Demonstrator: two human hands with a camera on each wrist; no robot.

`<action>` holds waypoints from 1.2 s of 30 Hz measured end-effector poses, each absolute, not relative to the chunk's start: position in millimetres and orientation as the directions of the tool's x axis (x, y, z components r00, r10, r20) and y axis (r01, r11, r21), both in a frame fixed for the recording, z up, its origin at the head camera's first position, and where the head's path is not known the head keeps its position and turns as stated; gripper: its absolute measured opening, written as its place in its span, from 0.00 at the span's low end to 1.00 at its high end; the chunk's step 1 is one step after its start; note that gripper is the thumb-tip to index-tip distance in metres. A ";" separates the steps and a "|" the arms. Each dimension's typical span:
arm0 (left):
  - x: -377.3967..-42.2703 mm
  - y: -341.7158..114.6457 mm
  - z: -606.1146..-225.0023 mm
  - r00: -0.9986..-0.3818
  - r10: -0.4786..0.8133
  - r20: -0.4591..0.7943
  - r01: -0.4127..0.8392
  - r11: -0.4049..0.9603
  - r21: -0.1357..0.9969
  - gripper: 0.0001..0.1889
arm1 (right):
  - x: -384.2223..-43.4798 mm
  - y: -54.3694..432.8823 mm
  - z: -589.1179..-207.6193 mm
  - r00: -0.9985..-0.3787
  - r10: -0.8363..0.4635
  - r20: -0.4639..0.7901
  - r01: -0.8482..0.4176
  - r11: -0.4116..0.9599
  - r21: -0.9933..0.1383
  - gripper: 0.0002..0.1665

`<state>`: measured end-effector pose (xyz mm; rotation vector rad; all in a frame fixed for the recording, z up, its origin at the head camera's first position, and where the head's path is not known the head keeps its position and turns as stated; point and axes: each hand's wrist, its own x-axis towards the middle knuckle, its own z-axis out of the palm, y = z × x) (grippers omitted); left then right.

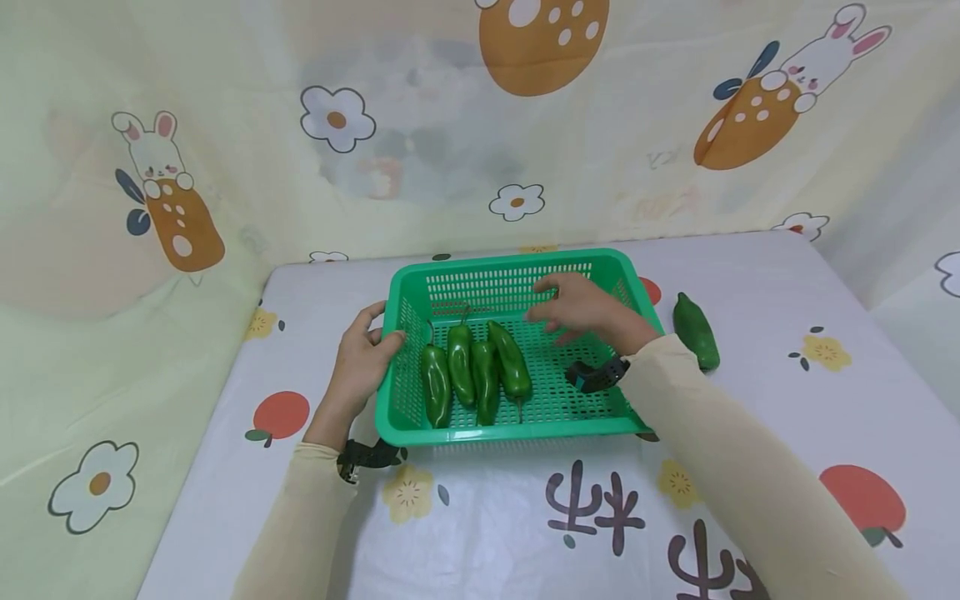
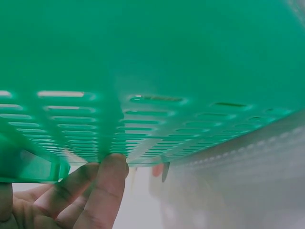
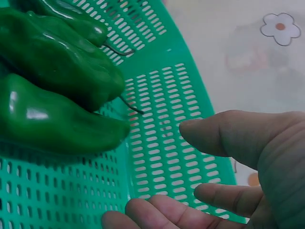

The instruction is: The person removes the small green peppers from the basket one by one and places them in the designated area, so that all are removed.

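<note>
A green plastic basket (image 1: pixel 517 435) with slotted walls stands on the table. Several glossy green peppers (image 1: pixel 510 362) lie side by side in its left half. At the basket's left side, my left hand (image 1: pixel 357 367) grips the rim, thumb over the top and fingers against the outer wall. The left wrist view shows those fingertips (image 2: pixel 113 164) under the slotted wall. My right hand (image 1: pixel 581 307) hovers over the basket's right half with fingers spread and nothing in them. In the right wrist view, a gap separates its thumb (image 3: pixel 214 133) from the nearest pepper (image 3: pixel 62 119).
Another green pepper (image 1: pixel 696 332) lies on the table just right of the basket, beside my right forearm. A printed cloth (image 1: pixel 480 517) covers the table. Patterned fabric walls (image 1: pixel 427 167) rise behind and at both sides.
</note>
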<state>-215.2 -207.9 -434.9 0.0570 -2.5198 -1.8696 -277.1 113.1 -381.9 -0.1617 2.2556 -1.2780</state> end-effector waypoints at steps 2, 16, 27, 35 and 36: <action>-215.1 -207.3 -434.9 -0.999 -0.032 -0.020 -0.028 0.287 0.958 0.31 | -277.5 110.3 -385.5 -0.837 -0.362 -0.410 0.168 0.544 -0.822 0.44; -212.8 -204.2 -432.2 -0.999 -0.038 -0.011 -0.021 0.285 0.958 0.32 | -274.3 96.3 -400.2 -0.794 -0.398 -0.459 0.144 0.610 -0.779 0.42; -212.1 -205.1 -431.7 -0.999 -0.038 -0.009 -0.020 0.281 0.960 0.31 | -267.4 83.0 -406.8 -0.774 -0.396 -0.493 0.115 0.679 -0.725 0.42; -212.9 -206.6 -432.1 -0.999 -0.039 -0.013 -0.024 0.282 0.959 0.31 | -266.6 77.8 -410.2 -0.761 -0.399 -0.511 0.112 0.696 -0.710 0.44; -213.0 -206.6 -432.1 -0.999 -0.038 -0.013 -0.024 0.283 0.959 0.31 | -266.5 77.5 -410.3 -0.760 -0.398 -0.513 0.111 0.699 -0.707 0.45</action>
